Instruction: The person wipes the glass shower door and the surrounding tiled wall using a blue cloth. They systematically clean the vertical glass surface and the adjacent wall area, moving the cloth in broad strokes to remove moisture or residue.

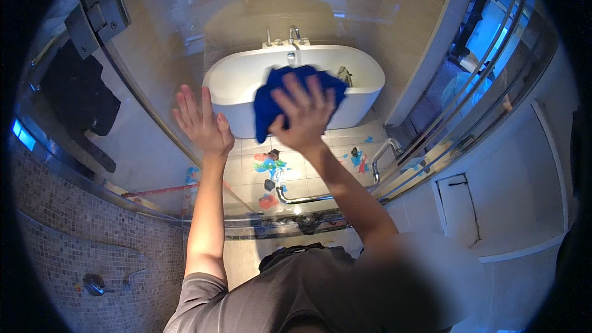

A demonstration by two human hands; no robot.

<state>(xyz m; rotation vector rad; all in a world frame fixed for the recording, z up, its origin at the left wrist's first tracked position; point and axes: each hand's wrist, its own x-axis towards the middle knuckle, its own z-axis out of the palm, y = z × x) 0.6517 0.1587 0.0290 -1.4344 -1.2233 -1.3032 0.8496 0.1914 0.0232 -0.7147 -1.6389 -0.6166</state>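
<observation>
From my remote post, the left hand [206, 126] faces me back first, fingers up and slightly apart, holding nothing; I can't tell whether it touches the glass [351, 142]. The right hand [302, 114] is spread over the blue cloth [264, 105], fingers apart, backing it with the palm rather than clamping it. The cloth is right of the left hand, between the right palm and the view of the tub.

My worry is grip: with no fingers wrapped round it, the cloth could slide out from under the palm and drop if pressure eases. A bunched fold could also leave part of it unsupported, and a low sweep might snag it on the handle [308, 199]. If the left hand is bracing, a damp surface could let it slip.

The cloth's long axis, as I judge it, slants from lower left to upper right; a loose corner points down at the lower left. Its outline is too blurred for me to be surer.

Farther off, coloured patches [269, 201] show below the white tub [228, 83], with the tap [295, 32] behind its far rim.
</observation>
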